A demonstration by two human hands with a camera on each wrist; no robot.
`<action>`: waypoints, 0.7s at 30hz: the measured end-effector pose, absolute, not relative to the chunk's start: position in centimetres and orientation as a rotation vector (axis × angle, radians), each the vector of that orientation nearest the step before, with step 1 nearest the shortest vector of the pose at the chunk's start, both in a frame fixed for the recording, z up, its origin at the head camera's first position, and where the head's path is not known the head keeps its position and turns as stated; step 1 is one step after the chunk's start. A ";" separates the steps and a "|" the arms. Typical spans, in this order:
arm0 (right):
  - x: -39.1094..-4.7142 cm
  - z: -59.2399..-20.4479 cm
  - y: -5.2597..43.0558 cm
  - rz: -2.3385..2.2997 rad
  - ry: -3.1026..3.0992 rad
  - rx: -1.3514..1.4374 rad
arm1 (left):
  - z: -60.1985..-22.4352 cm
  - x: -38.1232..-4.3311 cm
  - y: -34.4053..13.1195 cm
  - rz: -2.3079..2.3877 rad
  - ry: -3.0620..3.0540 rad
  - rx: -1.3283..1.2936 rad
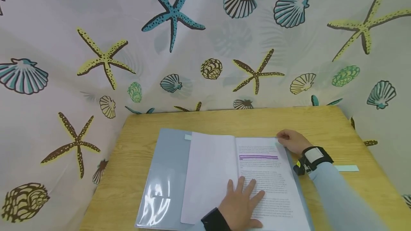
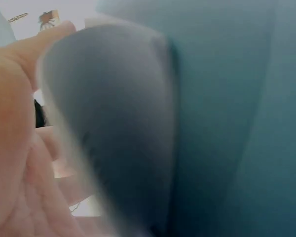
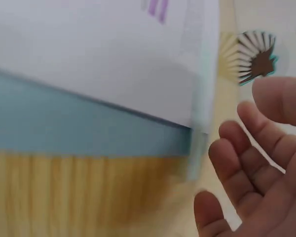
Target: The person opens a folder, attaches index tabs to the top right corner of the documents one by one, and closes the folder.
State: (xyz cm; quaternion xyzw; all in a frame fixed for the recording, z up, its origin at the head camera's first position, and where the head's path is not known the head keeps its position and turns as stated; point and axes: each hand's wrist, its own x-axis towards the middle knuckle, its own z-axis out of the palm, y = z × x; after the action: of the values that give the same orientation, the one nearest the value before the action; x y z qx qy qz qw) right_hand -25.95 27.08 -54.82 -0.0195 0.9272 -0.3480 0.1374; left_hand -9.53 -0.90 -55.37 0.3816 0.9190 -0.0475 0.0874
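An open booklet lies in a grey-blue folder [image 1: 170,167]; its left page [image 1: 210,174] is blank and its right page [image 1: 260,167] has printed text with purple underlining. My left hand [image 1: 239,202] rests on the lower part of the pages with fingers spread. At the right page's top corner is my right hand [image 1: 293,141]. In the right wrist view, a pale green strip [image 3: 202,98] lies along the page's top edge and sticks out past the folder's side. The right fingers [image 3: 227,160] are loosely bent beside it, thumb apart, gripping nothing.
The folder lies on a wooden table [image 1: 144,124]. Another pale green strip [image 1: 348,168] lies on the table beyond the right forearm. A small pale tab [image 1: 187,137] shows at the folder's upper left. Behind hangs a cloth [image 1: 192,92] printed with shells and starfish.
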 end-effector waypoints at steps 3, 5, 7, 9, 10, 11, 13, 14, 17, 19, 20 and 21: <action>-24.0 -52.9 27.2 -0.941 2.780 -0.099 | -54.2 -9.5 -1.8 -0.036 2.755 1.131; -21.9 -51.9 26.9 -0.863 2.846 -0.114 | -53.2 -9.2 -3.0 0.032 2.770 1.099; -19.5 -51.2 26.3 -0.776 2.887 -0.105 | -52.3 -9.0 -4.8 0.095 2.796 1.035; -16.8 -50.9 25.5 -0.667 2.907 -0.075 | -51.5 -8.8 -6.9 0.154 2.820 0.920; -15.5 -50.8 25.1 -0.613 2.908 -0.067 | -51.3 -8.8 -8.0 0.186 2.836 0.855; -14.3 -50.9 24.8 -0.570 2.899 -0.057 | -51.1 -8.8 -9.1 0.209 2.850 0.786; -12.1 -51.1 24.1 -0.505 2.862 -0.014 | -51.0 -8.8 -11.3 0.249 2.880 0.660; -11.1 -51.3 23.9 -0.490 2.840 -0.002 | -51.1 -8.7 -12.3 0.261 2.898 0.606; -9.0 -52.2 23.3 -0.480 2.798 0.021 | -51.9 -8.5 -14.8 0.275 2.935 0.494; -8.2 -52.9 23.2 -0.480 2.798 0.021 | -52.5 -8.3 -15.8 0.283 2.942 0.457; -8.0 -53.2 23.1 -0.478 2.806 0.015 | -52.9 -8.2 -16.1 0.287 2.942 0.448; -7.7 -53.5 23.0 -0.474 2.817 0.010 | -53.2 -8.0 -16.3 0.294 2.940 0.443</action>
State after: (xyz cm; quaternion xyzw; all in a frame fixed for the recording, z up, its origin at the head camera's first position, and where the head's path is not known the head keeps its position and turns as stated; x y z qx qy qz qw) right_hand -7.74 23.04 -53.47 0.0034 0.9762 -0.1641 0.1420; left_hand -8.02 -16.28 -53.24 0.1479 0.9811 0.0980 0.0766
